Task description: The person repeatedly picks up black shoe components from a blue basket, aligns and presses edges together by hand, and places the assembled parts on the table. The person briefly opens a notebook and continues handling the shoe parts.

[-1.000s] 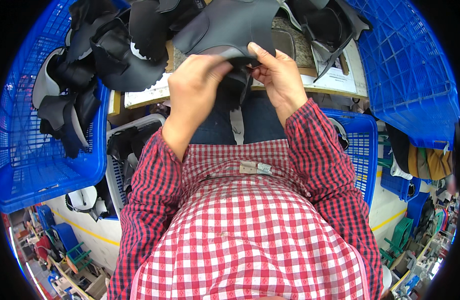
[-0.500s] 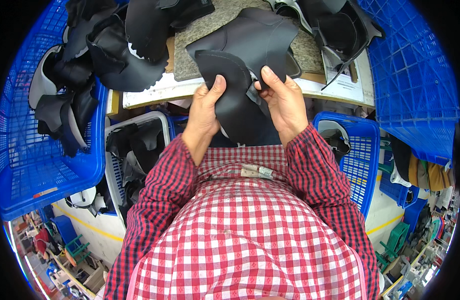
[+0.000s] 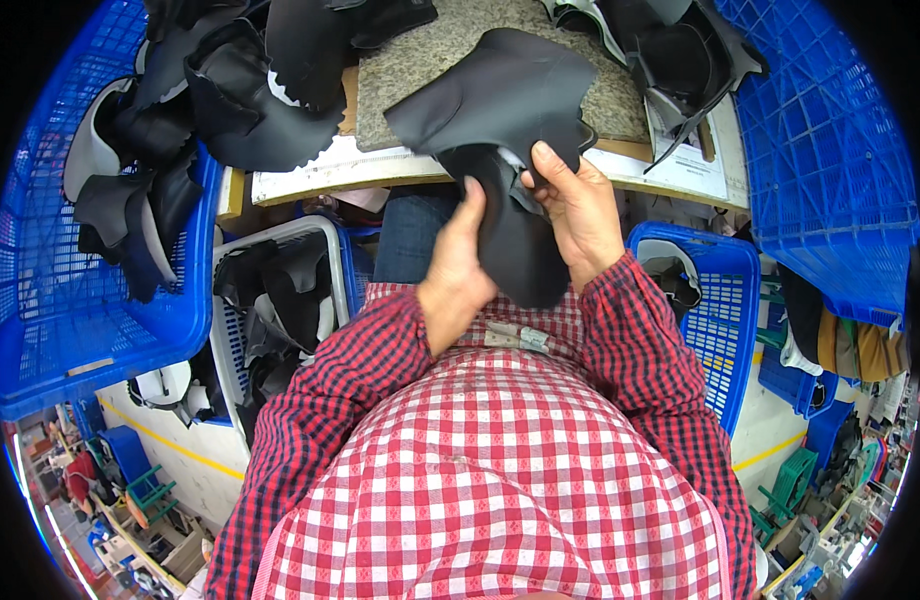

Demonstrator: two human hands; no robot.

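Observation:
A black leather shoe upper [image 3: 500, 100] hangs over the table's front edge, its wide part above the board and a long flap dangling toward my apron. My right hand [image 3: 587, 215] grips it at the right side, thumb on top near a grey lining edge. Beside the dangling flap is my left hand [image 3: 455, 265], thumb pointing up and smeared by motion. Its other fingers are hidden or blurred, so whether they hold the flap cannot be made out.
A speckled grey board [image 3: 405, 75] lies on the table. Black uppers [image 3: 265, 120] pile at the left above a blue basket [image 3: 110, 350]; more uppers [image 3: 680, 60] lie at the right. A grey-rimmed basket [image 3: 325, 235] and a blue crate [image 3: 720, 330] stand below the table.
My left hand has moved right and down, off the upper's left side to beside the flap. The flap has swung to the right and hangs lower. My right hand keeps its grip.

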